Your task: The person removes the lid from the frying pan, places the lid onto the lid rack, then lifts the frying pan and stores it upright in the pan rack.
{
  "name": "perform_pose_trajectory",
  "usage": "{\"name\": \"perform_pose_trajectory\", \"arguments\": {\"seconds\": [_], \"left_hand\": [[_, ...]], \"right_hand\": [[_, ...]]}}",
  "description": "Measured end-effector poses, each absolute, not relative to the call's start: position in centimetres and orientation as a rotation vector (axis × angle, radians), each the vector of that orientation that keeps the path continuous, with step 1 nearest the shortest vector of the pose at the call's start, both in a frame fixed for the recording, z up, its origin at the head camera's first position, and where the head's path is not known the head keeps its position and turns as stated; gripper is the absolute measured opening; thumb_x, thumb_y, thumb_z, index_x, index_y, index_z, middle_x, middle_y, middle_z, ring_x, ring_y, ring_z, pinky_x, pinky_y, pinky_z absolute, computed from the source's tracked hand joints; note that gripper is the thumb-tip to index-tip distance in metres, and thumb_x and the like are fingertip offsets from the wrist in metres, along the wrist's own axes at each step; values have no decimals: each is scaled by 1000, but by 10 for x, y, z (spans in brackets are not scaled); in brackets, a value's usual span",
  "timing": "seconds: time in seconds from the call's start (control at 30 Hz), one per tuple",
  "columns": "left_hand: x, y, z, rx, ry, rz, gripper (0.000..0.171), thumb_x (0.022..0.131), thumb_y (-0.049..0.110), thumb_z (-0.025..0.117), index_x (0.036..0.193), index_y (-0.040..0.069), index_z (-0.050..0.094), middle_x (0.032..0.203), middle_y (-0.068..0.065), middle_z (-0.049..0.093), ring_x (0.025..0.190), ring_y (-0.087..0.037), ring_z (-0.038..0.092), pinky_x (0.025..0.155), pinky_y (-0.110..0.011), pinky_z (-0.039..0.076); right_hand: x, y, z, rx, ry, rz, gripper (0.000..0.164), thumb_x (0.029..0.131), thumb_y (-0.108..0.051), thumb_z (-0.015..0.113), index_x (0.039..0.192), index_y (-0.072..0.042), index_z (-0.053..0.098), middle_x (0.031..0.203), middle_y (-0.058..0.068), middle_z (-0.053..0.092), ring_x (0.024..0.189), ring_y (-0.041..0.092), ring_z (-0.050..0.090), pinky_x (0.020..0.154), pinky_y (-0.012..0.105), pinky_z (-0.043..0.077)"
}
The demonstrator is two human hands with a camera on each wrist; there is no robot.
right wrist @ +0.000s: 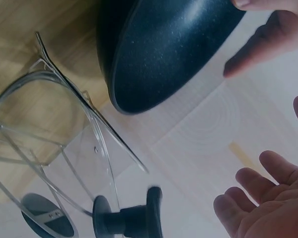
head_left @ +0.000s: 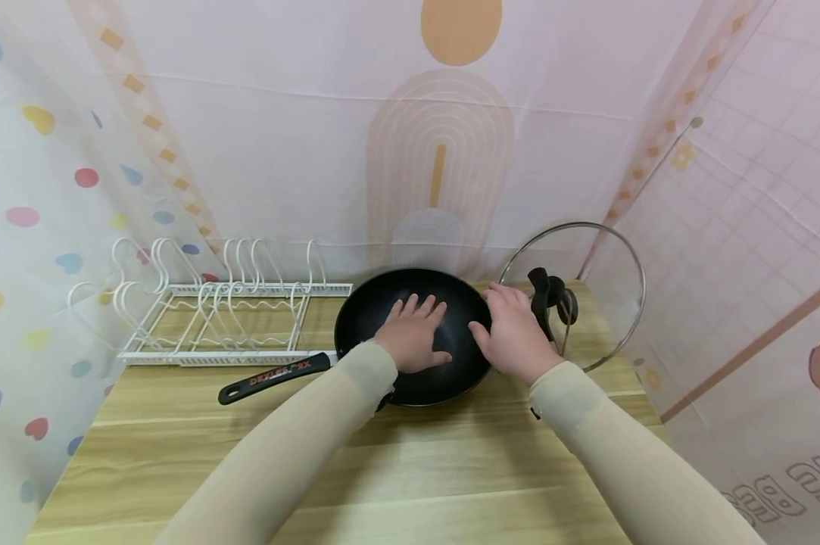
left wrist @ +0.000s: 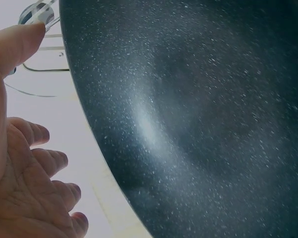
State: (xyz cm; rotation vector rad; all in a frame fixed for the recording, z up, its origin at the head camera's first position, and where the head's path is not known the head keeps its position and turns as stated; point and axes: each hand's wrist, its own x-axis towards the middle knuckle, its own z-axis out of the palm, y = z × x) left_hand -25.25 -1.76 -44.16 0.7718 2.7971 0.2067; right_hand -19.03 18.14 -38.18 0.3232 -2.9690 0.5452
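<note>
room lies before the pan [head_left: 459, 327]; a lid [head_left: 610, 295] blocks rightward.

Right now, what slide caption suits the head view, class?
A round black pan between a white wire rack and round glass lid, left fingers and right fingers near it.

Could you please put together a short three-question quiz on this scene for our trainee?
1. Multiple choice: in the head view, on which side of the wok is the white rack?
A) left
B) right
C) directly in front, nearer the person
2. True or false: the left hand grips the wok's handle.
3. Short answer: which hand is nearer the lid?

Key:
1. A, left.
2. False; its fingers are spread over the wok's inside, away from the handle.
3. The right hand.
</note>
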Motion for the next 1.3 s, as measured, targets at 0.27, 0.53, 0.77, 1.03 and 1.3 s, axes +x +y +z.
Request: {"name": "perform_pose_trajectory", "arguments": {"seconds": [0.27,0.53,0.77,1.03,1.3], "left_hand": [[-243,-47,-434,759,2832,193,96,98,64,62,170,17,19,178,-10,13,165,-40,8,133,-59,8],[-232,-84,-431,775,2847,187,97,99,63,62,170,14,19,177,-14,14,164,-42,8,132,-61,9],[-218,-118,-440,751,2862,266,94,99,59,65,168,10,24,176,-18,18,163,-46,10,130,-64,12],[-206,-147,-452,737,2902,284,91,98,55,67,165,6,31,172,-23,25,161,-48,16,129,-65,17],[-204,-172,-469,701,2948,295,85,98,50,69,162,2,38,167,-25,36,157,-47,31,127,-65,25]], "right_hand": [[-191,176,-396,356,-3025,540,63,104,-31,65,153,5,46,165,26,38,156,46,28,127,59,29],[-192,176,-410,359,-3089,567,67,106,-34,62,157,5,42,170,27,29,158,46,24,128,58,28],[-196,177,-425,346,-3136,577,69,106,-34,61,157,7,40,170,30,25,159,47,21,128,58,27],[-197,180,-445,341,-3200,573,74,108,-40,56,160,7,32,172,30,17,161,48,16,130,57,23],[-200,186,-466,347,-3233,553,79,108,-44,55,160,10,31,171,33,15,161,49,13,131,58,19]]}}
